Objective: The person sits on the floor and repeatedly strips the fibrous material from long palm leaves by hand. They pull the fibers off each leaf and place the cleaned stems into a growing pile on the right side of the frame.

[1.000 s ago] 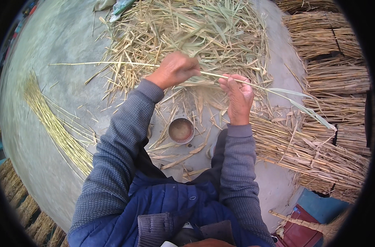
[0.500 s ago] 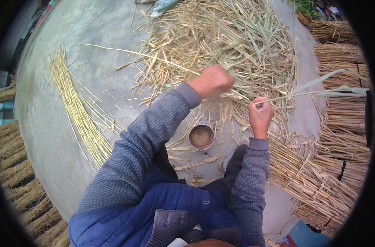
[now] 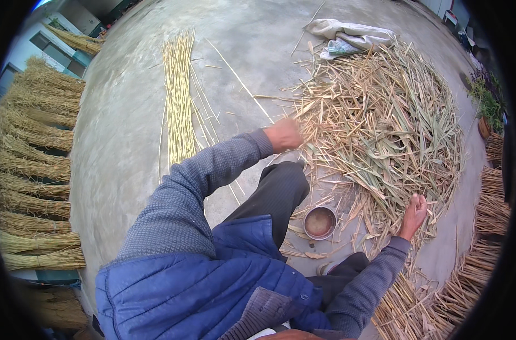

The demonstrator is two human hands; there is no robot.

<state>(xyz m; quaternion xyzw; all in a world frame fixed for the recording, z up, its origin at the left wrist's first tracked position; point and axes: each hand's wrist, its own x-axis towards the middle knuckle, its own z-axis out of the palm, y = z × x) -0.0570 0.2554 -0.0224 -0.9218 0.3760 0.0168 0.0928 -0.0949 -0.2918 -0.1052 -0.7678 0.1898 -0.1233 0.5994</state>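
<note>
My left hand (image 3: 284,135) is closed round a long thin stalk (image 3: 241,83), which points away to the far left over the concrete. That hand is slightly blurred, just above the left edge of a heap of stripped leaves and husks (image 3: 388,113). My right hand (image 3: 414,217) hovers over the heap's near right side with its fingers curled together; what is in them, if anything, cannot be made out. To the left lies a bundle of bare yellow-green stalks (image 3: 180,96), with a few loose ones beside it. Between my feet stands a small round tin (image 3: 320,222) with a brownish inside.
Tied bundles of dry stalks (image 3: 37,190) line the left side, against a low wall. More stalk bundles (image 3: 485,226) lie along the right, with others at the lower right. A whitish sack (image 3: 354,33) rests behind the heap, and a potted plant (image 3: 486,102) stands far right.
The view has swung left. My left hand still has the stalk, now farther from the right hand. The long green leaves seen at my right hand before no longer show in it.
</note>
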